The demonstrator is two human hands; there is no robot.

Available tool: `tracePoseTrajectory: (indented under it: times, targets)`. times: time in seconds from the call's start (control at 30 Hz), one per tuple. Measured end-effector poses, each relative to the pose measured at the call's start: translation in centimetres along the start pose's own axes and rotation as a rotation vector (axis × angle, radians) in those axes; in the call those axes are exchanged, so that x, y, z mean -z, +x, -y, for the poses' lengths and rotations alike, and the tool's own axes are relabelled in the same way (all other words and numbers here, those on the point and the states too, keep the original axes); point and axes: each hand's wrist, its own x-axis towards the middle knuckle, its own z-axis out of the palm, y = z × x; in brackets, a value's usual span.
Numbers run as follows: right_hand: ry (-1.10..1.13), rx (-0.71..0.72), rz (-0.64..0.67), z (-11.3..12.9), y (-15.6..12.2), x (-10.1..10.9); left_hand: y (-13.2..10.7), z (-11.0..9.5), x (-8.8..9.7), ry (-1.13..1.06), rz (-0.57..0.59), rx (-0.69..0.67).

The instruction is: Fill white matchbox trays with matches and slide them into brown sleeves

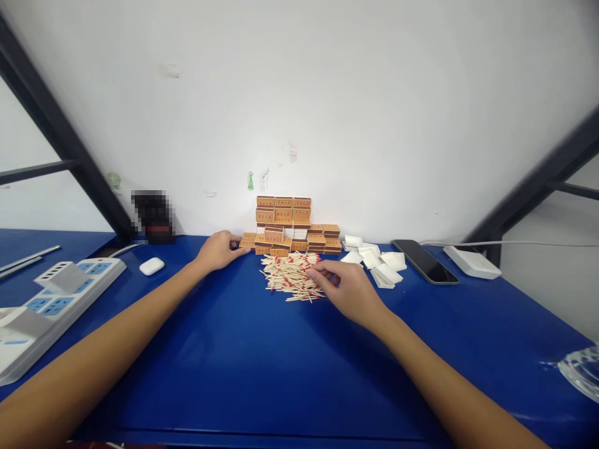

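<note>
Orange-and-brown matchboxes (283, 215) stand in a stepped stack against the wall. My left hand (219, 251) is at the stack's left end, thumb and fingers apart, with the fingertips by the lowest box there; whether they touch it I cannot tell. In front of the stack lies a loose heap of red-tipped matches (287, 274). My right hand (349, 288) is over the heap's right edge, its fingers bent together at the matches. What sits between those fingertips is hidden.
White matchbox trays (386, 274) lie scattered right of the heap. Beyond them are a phone (423, 260) and a white flat box (472, 263) with a cable. At left are a power strip (96, 290) and a white earbud case (151, 266). A clear ribbed object (583, 371) is at the right edge.
</note>
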Motion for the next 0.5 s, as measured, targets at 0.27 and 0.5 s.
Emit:
tracePoseTrajectory:
  times: [0.27,0.5]
  targets:
    - [-0.523,-0.225,-0.066,-4.5,1.1,5.3,-4.4,-1.1,3.0,0.060,-0.100,0.027]
    - [-0.612,-0.320,0.187,-6.9,0.9,5.6,-8.1,-4.0,2.7,-0.128,-0.168,-0.246]
